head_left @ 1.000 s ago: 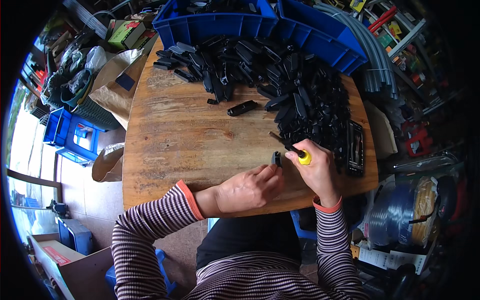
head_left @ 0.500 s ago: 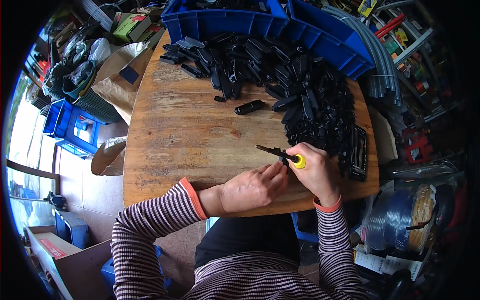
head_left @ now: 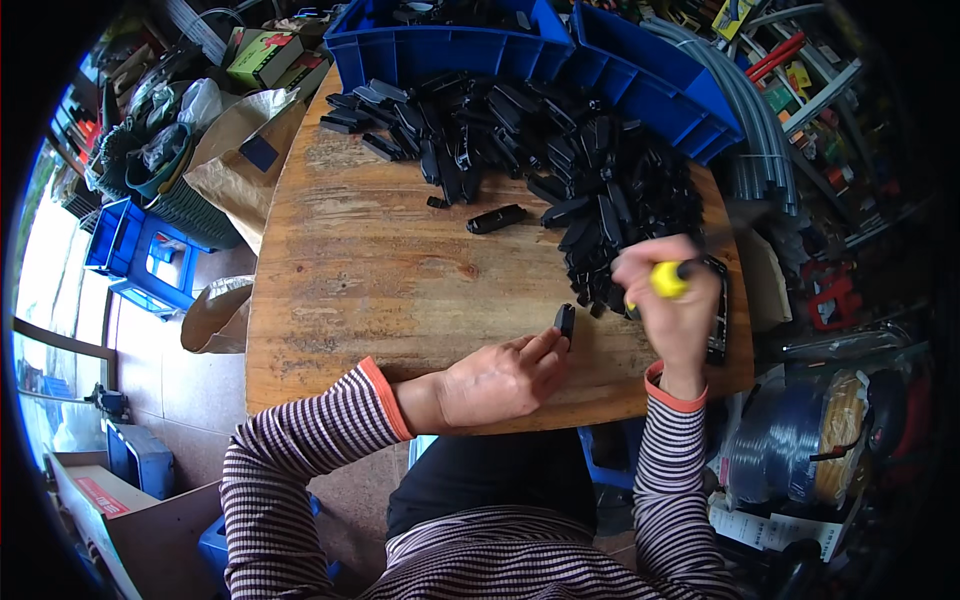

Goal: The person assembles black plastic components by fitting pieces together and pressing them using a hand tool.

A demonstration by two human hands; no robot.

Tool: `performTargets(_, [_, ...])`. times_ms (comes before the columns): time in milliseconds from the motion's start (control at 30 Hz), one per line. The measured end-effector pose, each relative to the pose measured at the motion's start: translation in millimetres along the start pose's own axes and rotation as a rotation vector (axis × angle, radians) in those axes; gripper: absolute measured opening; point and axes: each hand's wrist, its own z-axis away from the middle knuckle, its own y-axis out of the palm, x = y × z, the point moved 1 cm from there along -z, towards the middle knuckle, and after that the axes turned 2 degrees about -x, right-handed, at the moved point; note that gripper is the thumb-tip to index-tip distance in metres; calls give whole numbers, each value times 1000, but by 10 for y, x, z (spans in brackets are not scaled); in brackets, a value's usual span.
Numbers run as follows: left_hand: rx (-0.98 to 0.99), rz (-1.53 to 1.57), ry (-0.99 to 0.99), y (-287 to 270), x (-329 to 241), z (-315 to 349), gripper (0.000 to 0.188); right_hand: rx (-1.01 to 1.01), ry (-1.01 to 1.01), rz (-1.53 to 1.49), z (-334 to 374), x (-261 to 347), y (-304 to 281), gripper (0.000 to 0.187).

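My left hand [head_left: 498,382] rests near the table's front edge, fingers pinched on a small black plastic piece [head_left: 566,319] that stands up from the fingertips. Smeared by motion, my right hand [head_left: 680,318] is raised at the right, closed around a yellow-handled tool [head_left: 668,280] that resembles a screwdriver. Its shaft is too blurred to make out. Behind that hand spreads a big heap of black plastic parts [head_left: 520,120], with smaller pieces toward the right. One longer black part [head_left: 497,218] lies apart from the heap, on bare wood.
The wooden table [head_left: 350,270] has a curved edge. Two blue bins [head_left: 450,55] stand along its far side. A flat black item [head_left: 718,340] lies at the right edge. Paper bags [head_left: 235,170] are to the left, coils of tubing [head_left: 790,440] to the right.
My right hand has moved up and right with the yellow-handled tool, away from my left hand. The black piece in my left fingers now shows clearly; that hand has barely moved.
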Motion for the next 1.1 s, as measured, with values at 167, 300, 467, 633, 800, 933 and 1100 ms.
performTargets(167, [-23,-29,-1,-2,-18,-29,44,-303,-169,-411,-23,-166,290,12])
performTargets(300, [-49,-27,29,-10,69,-103,44,-287,-5,-324,37,-79,89,13])
performTargets(467, [-78,120,52,130,245,-192,44,-18,179,270,236,-341,-189,21])
performTargets(633, [-118,287,-445,21,637,-85,40,-51,117,540,397,-470,27,22])
performTargets(800, [-267,57,-691,-10,1189,71,30,-68,120,527,366,-419,64,20])
performTargets(933, [-194,28,-539,5,973,66,29,-96,124,425,435,-463,-69,17])
performTargets(1100, [26,356,-297,-113,671,-55,29,-150,196,117,523,-345,-182,13])
